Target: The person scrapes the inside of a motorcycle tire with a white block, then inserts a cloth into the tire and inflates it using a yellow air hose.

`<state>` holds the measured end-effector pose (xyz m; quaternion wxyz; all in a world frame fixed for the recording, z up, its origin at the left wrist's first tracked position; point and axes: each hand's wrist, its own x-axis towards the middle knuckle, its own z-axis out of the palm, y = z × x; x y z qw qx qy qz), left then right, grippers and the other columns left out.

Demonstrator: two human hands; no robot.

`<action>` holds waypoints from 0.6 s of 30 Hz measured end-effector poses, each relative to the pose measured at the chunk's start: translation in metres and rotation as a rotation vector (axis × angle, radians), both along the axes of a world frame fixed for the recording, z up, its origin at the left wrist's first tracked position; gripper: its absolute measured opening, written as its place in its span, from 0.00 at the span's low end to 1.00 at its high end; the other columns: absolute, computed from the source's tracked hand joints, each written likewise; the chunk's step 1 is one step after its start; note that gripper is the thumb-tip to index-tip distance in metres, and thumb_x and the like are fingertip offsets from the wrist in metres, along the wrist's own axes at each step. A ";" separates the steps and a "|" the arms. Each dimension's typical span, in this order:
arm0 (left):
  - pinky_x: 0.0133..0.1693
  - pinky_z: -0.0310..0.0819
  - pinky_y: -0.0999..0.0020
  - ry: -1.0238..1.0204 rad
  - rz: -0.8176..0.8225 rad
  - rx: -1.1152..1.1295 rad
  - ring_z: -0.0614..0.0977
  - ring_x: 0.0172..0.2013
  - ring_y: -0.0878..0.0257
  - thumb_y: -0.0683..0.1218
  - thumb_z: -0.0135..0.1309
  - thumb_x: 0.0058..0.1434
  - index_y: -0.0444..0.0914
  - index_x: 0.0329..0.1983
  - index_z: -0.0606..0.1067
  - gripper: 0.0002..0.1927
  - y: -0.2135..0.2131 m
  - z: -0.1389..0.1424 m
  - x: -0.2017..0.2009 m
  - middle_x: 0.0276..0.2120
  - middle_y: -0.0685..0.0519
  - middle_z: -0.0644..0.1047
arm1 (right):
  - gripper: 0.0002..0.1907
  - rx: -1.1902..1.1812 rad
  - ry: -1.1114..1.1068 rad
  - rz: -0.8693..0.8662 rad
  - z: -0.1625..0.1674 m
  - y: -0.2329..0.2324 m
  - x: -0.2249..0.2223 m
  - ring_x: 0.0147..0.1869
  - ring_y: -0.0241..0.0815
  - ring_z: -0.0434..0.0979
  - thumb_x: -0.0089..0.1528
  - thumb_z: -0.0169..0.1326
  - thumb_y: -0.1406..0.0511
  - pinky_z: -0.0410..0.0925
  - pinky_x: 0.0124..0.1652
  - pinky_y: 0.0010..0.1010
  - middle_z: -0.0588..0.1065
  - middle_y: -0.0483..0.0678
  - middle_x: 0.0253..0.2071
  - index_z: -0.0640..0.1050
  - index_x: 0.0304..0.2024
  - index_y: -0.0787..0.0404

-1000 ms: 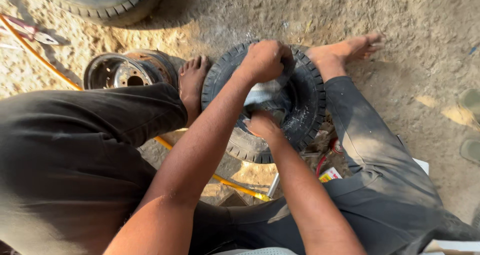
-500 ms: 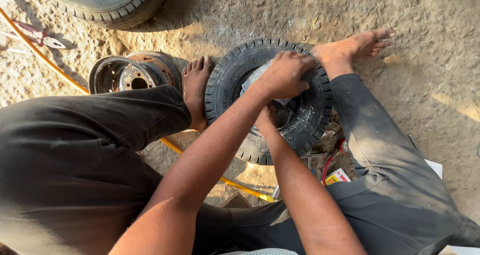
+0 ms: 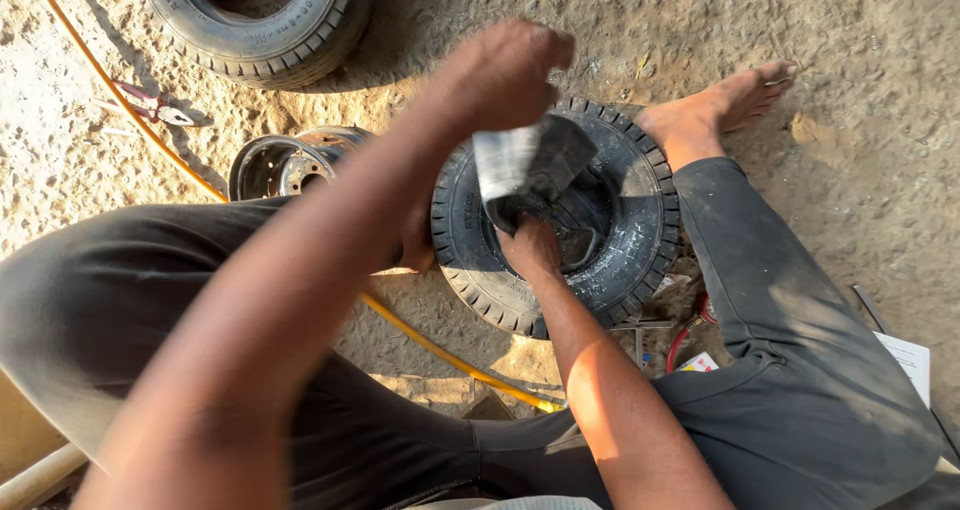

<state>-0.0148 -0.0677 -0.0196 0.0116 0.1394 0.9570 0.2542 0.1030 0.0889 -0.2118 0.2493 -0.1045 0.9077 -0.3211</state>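
Head view, inner tube [image 3: 535,165] below left hand [image 3: 500,75], above right hand [image 3: 530,250]

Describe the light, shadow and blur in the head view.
Head view: low warm sunlight rakes the dirt ground and leaves long shadows; the raised left hand is motion-blurred, the near left forearm soft; the tyre and right hand inside it are sharp but shaded; the inner tube catches a pale sheen.
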 end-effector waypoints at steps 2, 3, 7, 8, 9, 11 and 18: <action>0.38 0.80 0.58 -0.285 -0.009 -0.277 0.85 0.40 0.56 0.34 0.52 0.62 0.40 0.50 0.80 0.16 -0.017 0.044 0.011 0.40 0.47 0.83 | 0.23 -0.027 -0.017 0.062 -0.006 0.008 -0.002 0.48 0.62 0.81 0.57 0.63 0.53 0.73 0.49 0.47 0.80 0.63 0.42 0.82 0.44 0.64; 0.36 0.80 0.57 -0.326 -0.012 -0.348 0.85 0.39 0.55 0.37 0.54 0.63 0.40 0.54 0.78 0.17 -0.025 0.066 0.019 0.41 0.46 0.82 | 0.25 -0.073 -0.043 0.108 -0.010 0.013 -0.006 0.48 0.61 0.82 0.55 0.64 0.53 0.73 0.49 0.45 0.80 0.63 0.42 0.82 0.45 0.65; 0.32 0.79 0.55 -0.191 -0.022 -0.352 0.85 0.34 0.52 0.49 0.63 0.63 0.43 0.59 0.78 0.21 -0.060 0.131 0.064 0.40 0.45 0.83 | 0.29 -0.124 -0.197 0.134 -0.023 0.020 -0.011 0.48 0.56 0.84 0.51 0.65 0.52 0.74 0.49 0.42 0.82 0.59 0.44 0.82 0.49 0.63; 0.31 0.79 0.55 -0.227 0.030 -0.298 0.85 0.33 0.52 0.50 0.63 0.64 0.42 0.60 0.77 0.22 -0.065 0.140 0.072 0.40 0.45 0.82 | 0.30 -0.091 -0.145 0.145 -0.024 0.018 -0.011 0.49 0.58 0.83 0.51 0.65 0.53 0.73 0.50 0.43 0.81 0.60 0.44 0.81 0.50 0.63; 0.30 0.79 0.56 -0.127 0.010 -0.270 0.85 0.33 0.52 0.51 0.64 0.63 0.41 0.58 0.78 0.21 -0.068 0.146 0.076 0.39 0.45 0.83 | 0.30 -0.061 -0.089 0.156 -0.026 0.014 -0.009 0.49 0.59 0.82 0.51 0.66 0.53 0.72 0.50 0.44 0.80 0.62 0.45 0.80 0.51 0.63; 0.28 0.79 0.57 0.071 -0.032 -0.204 0.85 0.34 0.52 0.52 0.66 0.61 0.38 0.53 0.81 0.21 -0.071 0.152 0.080 0.38 0.45 0.83 | 0.29 -0.004 -0.052 0.149 -0.028 0.007 -0.005 0.51 0.62 0.80 0.53 0.65 0.54 0.71 0.52 0.46 0.80 0.63 0.46 0.79 0.51 0.63; 0.29 0.79 0.55 0.051 -0.178 -0.744 0.84 0.26 0.54 0.65 0.54 0.70 0.37 0.50 0.80 0.27 -0.057 0.156 0.059 0.27 0.49 0.82 | 0.24 0.096 -0.074 0.232 -0.021 0.007 0.006 0.55 0.68 0.77 0.61 0.57 0.53 0.68 0.56 0.53 0.78 0.67 0.47 0.77 0.49 0.65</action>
